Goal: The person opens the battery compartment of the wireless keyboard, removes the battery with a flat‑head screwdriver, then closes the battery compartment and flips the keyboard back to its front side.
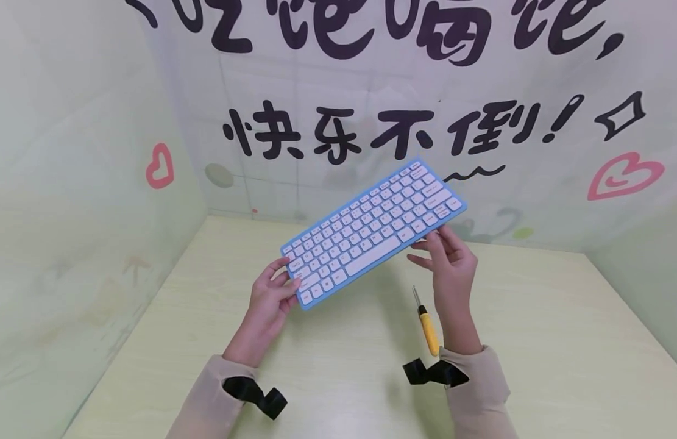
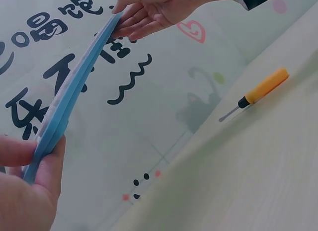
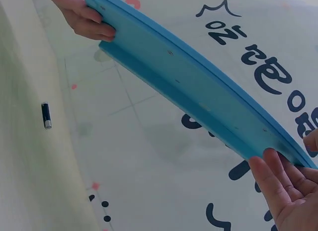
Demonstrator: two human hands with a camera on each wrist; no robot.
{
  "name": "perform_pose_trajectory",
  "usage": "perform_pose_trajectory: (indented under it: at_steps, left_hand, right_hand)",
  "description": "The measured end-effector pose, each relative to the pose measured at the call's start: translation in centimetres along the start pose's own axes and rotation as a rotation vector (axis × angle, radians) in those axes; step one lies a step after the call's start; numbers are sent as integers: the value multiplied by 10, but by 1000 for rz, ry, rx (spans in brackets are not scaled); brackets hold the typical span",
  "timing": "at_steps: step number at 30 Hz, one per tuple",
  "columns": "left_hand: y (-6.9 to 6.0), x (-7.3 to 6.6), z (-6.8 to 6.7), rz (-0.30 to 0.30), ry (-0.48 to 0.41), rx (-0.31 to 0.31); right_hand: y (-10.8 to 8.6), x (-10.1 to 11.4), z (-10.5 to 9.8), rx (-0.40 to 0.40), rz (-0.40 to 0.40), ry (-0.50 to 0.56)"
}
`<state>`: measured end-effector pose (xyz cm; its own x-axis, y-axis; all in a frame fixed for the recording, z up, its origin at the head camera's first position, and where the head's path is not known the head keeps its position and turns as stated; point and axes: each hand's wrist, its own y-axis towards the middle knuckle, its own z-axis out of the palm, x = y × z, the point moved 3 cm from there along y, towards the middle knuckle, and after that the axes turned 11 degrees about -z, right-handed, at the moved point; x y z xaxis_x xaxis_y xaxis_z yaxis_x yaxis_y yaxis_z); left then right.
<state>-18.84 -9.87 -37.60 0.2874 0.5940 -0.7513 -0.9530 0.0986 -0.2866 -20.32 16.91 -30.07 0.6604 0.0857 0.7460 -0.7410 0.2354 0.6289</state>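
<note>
A blue keyboard [image 1: 371, 231] with white keys is held tilted above the table, its right end higher than its left. My left hand [image 1: 269, 299] grips the left end, thumb over the keys and fingers behind. At the lower edge near the right end, my right hand [image 1: 450, 268] holds the keyboard between thumb and fingers, some fingers spread. The right wrist view shows the keyboard's blue underside [image 3: 198, 87], with a raised ridge along one long edge and small screw holes. Below the right hand, a screwdriver [image 1: 428, 329] with a yellow handle lies on the table.
A small dark cylinder with a silver end, like a battery [image 3: 46, 115], lies on the table; the keyboard blocks it in the head view. Behind the pale table [image 1: 563, 341] rises a printed backdrop [image 1: 327, 79] with black lettering, and side panels flank it.
</note>
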Motion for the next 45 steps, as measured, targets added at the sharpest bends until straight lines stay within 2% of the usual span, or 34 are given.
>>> perform_pose_trajectory:
  at_steps: [5, 9, 13, 17, 22, 26, 30, 35, 38, 41, 45]
  left_hand:
    - [-2, -4, -5, -13, 57, 50]
    - [-3, -6, -9, -4, 93, 63]
    - [-3, -11, -15, -8, 122, 73]
    - [-3, -17, -20, -12, 160, 79]
    - [-5, -28, -25, -8, 240, 75]
    - [-8, -35, -29, -8, 321, 75]
    - [-13, -42, -33, 3, 412, 78]
    - [-17, -50, -38, 23, 532, 53]
    - [-19, -54, -42, 26, 597, 42]
    - [-20, -55, -44, 27, 642, 49]
    - [-22, -55, -46, 24, 700, 63]
  right_hand:
    - [5, 2, -13, -46, -3, 11]
    - [6, 5, -20, -87, -5, 28]
    - [8, 7, -28, -76, 11, 27]
    - [8, 6, -34, -37, 88, -22]
    - [7, 2, -40, 33, 194, -88]
    - [6, -2, -44, 132, 257, -172]
    - [2, -6, -47, 242, 302, -274]
    - [-4, -13, -48, 331, 361, -367]
    - [-7, -18, -46, 406, 361, -443]
    - [-11, -22, -44, 476, 371, -495]
    - [-17, -30, -44, 536, 432, -517]
